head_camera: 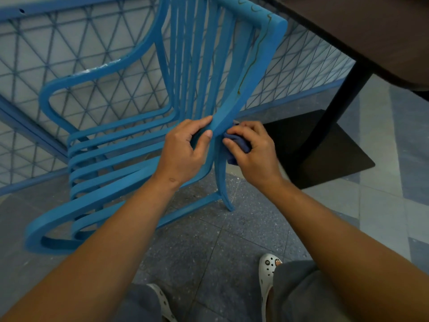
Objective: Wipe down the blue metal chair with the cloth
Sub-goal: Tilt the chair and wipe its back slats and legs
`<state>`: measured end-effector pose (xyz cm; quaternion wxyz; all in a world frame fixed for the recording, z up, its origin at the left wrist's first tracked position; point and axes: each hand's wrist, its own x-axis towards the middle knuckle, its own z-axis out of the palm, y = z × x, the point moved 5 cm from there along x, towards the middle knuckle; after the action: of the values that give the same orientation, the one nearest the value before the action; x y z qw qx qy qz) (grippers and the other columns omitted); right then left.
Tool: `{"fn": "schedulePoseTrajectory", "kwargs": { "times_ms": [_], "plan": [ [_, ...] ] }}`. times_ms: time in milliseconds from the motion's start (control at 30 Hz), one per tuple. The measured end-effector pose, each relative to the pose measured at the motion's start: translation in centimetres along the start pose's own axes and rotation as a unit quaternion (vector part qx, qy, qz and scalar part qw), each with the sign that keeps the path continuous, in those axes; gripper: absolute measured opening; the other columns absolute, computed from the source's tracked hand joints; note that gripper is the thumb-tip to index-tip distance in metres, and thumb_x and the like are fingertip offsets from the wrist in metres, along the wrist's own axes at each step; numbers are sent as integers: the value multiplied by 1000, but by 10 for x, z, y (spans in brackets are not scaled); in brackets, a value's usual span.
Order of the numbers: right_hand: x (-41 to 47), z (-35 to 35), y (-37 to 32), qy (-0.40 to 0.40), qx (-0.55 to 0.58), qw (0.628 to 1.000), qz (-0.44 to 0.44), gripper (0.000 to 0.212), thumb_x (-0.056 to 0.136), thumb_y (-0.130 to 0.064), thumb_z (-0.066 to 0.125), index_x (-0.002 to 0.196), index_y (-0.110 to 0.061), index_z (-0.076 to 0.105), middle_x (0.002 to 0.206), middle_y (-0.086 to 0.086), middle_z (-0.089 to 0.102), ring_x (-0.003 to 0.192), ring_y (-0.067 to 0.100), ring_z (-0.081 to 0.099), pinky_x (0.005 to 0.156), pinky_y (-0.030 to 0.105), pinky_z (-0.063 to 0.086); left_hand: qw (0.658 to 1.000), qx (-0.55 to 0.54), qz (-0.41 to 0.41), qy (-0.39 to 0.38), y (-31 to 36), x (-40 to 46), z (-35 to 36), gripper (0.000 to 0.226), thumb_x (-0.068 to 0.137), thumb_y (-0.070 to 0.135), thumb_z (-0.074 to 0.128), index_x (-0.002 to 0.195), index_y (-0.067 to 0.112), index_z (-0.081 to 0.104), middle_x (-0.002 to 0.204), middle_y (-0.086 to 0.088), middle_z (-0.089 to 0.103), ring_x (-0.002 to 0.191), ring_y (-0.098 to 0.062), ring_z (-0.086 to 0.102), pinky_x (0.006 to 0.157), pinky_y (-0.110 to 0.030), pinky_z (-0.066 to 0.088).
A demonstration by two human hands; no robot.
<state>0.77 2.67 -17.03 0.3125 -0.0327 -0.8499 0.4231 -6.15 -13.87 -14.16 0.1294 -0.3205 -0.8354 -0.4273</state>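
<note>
The blue metal chair (130, 140) stands in front of me, its slatted back rising to the top of the view and its seat slats curving toward the lower left. My left hand (183, 149) grips the side rail where back meets seat, thumb over the front. My right hand (253, 149) is closed on a dark blue cloth (236, 145), pressing it against the outer side of the same rail, just above the rear leg. A dark drip streak runs down the upper rail.
A blue wire-mesh fence (69, 47) stands right behind the chair. A dark table (371, 29) with a black post and flat base plate (325, 149) is at the right. My feet in white clogs (269, 270) stand on the speckled grey floor tiles.
</note>
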Motion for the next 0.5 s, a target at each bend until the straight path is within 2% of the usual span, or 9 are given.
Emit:
{"fn": "schedulePoseTrajectory", "kwargs": {
  "times_ms": [200,333,500],
  "plan": [
    [15,-18,-14,97,31,995,0,27,93,-20,73,117,-7,73,116,12,58,112,16,57,98,22,47,996,80,-33,20,-25,-46,-26,28,97,15,66,125,9,70,111,-2,68,101,-3,58,92,-6,41],
    [-7,12,6,40,32,998,32,18,92,-18,74,108,-9,74,109,9,57,105,13,57,93,26,49,995,89,-35,33,-29,-51,-30,25,97,10,67,121,7,71,110,-3,67,102,-2,55,94,-4,38],
    [-30,31,30,-37,21,992,117,11,90,-20,76,99,-13,75,104,3,56,98,6,56,91,31,49,995,88,-17,40,-25,-49,-28,25,97,9,66,121,5,71,111,-5,67,104,-5,57,96,-7,40]
  ]
}}
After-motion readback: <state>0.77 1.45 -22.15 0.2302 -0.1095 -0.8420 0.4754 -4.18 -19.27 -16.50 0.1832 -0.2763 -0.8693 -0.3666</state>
